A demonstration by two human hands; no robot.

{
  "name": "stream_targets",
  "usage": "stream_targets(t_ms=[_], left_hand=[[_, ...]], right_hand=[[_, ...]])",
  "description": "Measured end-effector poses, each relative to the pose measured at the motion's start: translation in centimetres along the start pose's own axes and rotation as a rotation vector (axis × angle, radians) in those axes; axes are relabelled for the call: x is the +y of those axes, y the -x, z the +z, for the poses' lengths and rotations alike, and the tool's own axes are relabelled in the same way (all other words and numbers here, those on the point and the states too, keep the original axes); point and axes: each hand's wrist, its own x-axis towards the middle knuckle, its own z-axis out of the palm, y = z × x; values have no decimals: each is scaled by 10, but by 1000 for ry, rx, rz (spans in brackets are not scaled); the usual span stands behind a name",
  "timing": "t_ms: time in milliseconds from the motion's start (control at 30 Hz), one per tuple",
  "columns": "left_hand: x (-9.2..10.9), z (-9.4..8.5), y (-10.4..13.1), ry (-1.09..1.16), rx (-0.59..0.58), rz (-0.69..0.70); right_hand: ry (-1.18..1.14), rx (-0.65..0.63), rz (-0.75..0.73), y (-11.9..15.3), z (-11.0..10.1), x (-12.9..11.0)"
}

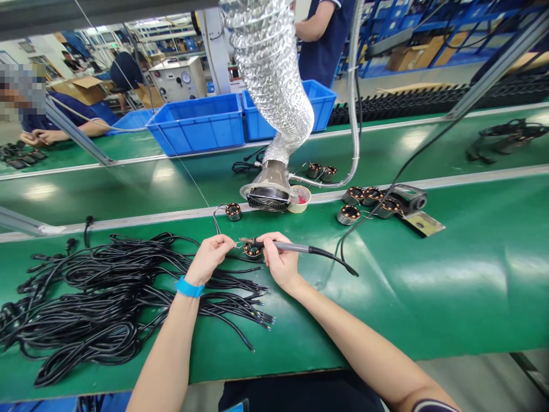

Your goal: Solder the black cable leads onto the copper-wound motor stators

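My right hand (281,262) is closed around the grey handle of a soldering iron (297,248), its tip pointing left. A small motor stator (252,252) with copper windings lies just under the tip, partly covered by the iron and my fingers. My left hand (209,260), with a blue wristband (189,287), pinches a thin wire (237,245) close to the tip. Whether tip and wire touch is too small to tell. Another stator (234,212) with leads sits just beyond my left hand.
Black cables (128,280) cover the left of the green bench (386,309). A fume extractor (268,197) hangs ahead, beside a round tub (299,200). Several stators (349,214) and an iron stand (409,197) are to the right. Blue bins (199,123) stand behind; co-workers are beyond.
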Motion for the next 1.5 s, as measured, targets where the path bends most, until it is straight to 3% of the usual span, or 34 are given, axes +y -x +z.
stream_targets(t_ms=[633,833,1033,1267,1500], left_hand=[[-1,-1,-1,-1,-11,8],[5,2,4,-58,-21,17],[11,3,10,-115,-68,76],[14,-1,13,-130,-108,100],[9,-4,10,-16,-128,12]], right_hand=[[86,-24,-42,-1,3,-5],[189,-126,-188,-7,9,-10],[281,-291,-324,-12,18,0],[352,-321,-387,-10,24,10],[344,-293,-395,-8,21,12]])
